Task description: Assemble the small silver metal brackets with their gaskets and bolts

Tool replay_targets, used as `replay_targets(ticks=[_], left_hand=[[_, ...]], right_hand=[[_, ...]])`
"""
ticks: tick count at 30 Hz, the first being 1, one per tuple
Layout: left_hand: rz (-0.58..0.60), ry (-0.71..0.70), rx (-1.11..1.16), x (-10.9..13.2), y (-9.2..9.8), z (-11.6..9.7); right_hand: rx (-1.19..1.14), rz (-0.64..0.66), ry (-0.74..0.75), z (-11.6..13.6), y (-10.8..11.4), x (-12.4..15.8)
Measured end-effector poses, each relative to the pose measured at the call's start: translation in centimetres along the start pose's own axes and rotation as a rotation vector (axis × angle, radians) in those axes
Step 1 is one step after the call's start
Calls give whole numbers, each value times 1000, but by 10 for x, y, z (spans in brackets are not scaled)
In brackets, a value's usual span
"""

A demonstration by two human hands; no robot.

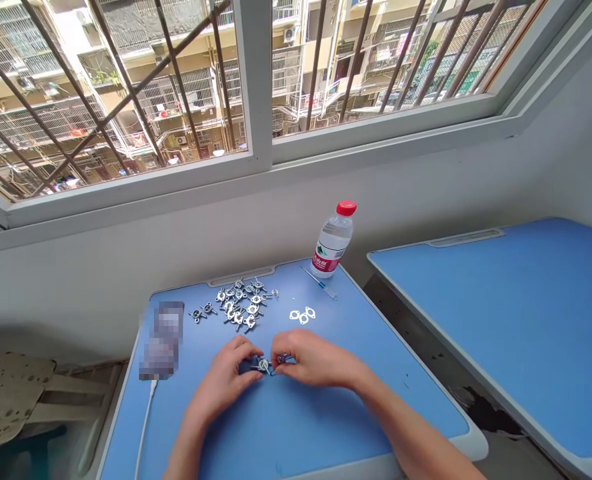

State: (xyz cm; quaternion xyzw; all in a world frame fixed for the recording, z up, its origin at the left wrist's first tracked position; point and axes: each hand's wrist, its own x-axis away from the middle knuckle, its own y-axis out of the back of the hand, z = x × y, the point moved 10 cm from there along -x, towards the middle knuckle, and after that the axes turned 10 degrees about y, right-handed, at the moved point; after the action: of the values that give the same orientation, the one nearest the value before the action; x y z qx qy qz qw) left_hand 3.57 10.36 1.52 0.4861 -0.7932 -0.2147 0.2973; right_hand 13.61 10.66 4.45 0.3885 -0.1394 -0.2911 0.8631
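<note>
A left hand and a right hand, two in all, meet at lower centre over at least one small metal fitting. Upper centre of the table, roughly fifteen more small metal fittings lie too tangled to count exactly. Nearby are three flat metal gaskets, one thin screwdriver and one water bottle. At far right stands one more table.
</note>
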Motion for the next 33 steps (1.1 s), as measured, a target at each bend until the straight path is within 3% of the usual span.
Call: replay_targets(ticks=[7,17,33], left_hand=[[-11,-22,-51,-1,-3,-7],[-23,-50,-37,-2,-3,-6],[-10,-69,-22,-2,-6,-5]], right_hand=[[171,114,34,12,-27,-7],[177,71,-38,5,-22,-6],[205,126,-17,1,-26,-7]])
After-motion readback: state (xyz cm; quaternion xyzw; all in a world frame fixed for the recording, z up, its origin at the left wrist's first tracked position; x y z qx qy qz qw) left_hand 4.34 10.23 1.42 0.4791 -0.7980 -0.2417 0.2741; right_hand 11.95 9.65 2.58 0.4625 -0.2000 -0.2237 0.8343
